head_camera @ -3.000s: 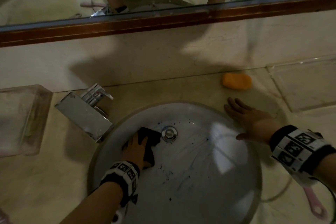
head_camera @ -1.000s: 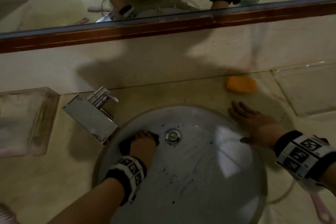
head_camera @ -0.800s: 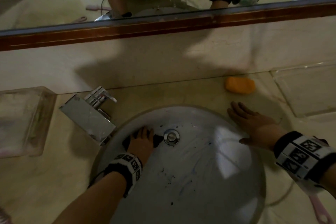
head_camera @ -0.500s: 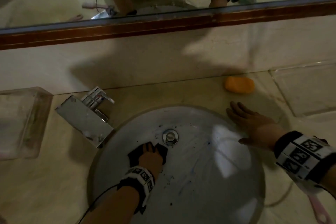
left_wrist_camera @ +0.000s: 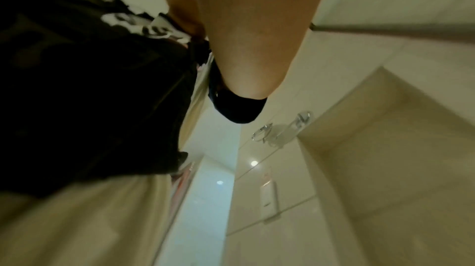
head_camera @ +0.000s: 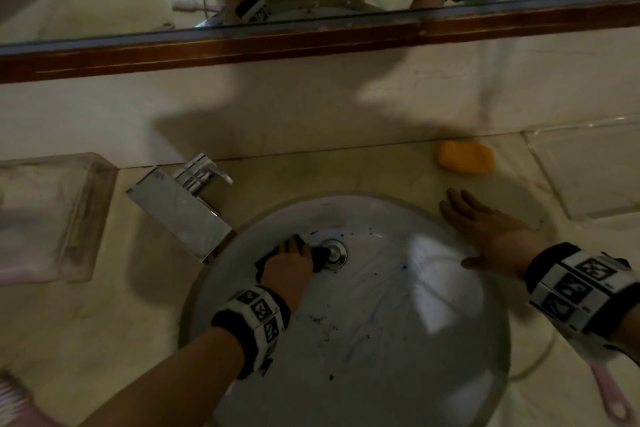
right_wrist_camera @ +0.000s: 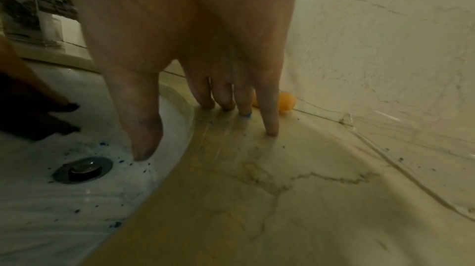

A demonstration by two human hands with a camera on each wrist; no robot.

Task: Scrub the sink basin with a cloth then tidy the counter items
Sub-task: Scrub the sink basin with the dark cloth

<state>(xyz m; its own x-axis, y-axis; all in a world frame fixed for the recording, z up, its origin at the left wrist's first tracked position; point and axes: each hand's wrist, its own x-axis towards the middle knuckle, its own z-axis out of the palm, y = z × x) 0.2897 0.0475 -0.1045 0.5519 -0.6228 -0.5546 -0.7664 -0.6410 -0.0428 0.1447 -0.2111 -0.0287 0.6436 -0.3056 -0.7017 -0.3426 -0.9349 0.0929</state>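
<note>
The white round sink basin (head_camera: 398, 322) carries dark specks and blue smears around its metal drain (head_camera: 334, 253). My left hand (head_camera: 289, 262) lies on a dark cloth (head_camera: 318, 254) and presses it onto the basin floor just left of the drain. My right hand (head_camera: 485, 229) rests flat on the counter at the basin's right rim, fingers straight. In the right wrist view the right hand (right_wrist_camera: 218, 108) touches the marble with its fingertips, thumb over the rim, near the drain (right_wrist_camera: 82, 169) and the cloth (right_wrist_camera: 33, 126). The left wrist view shows only an arm and walls.
A chrome faucet (head_camera: 183, 208) stands at the basin's upper left. An orange soap bar (head_camera: 465, 157) lies by the back wall. Clear trays sit at the left (head_camera: 48, 215) and right (head_camera: 588, 170). A pink handle (head_camera: 613, 402) lies at the lower right, a pink brush (head_camera: 14, 402) at the lower left.
My left hand has kept rubbing the cloth back and forth beside the drain, and now sits higher, at the drain's left edge. The right hand has stayed in place.
</note>
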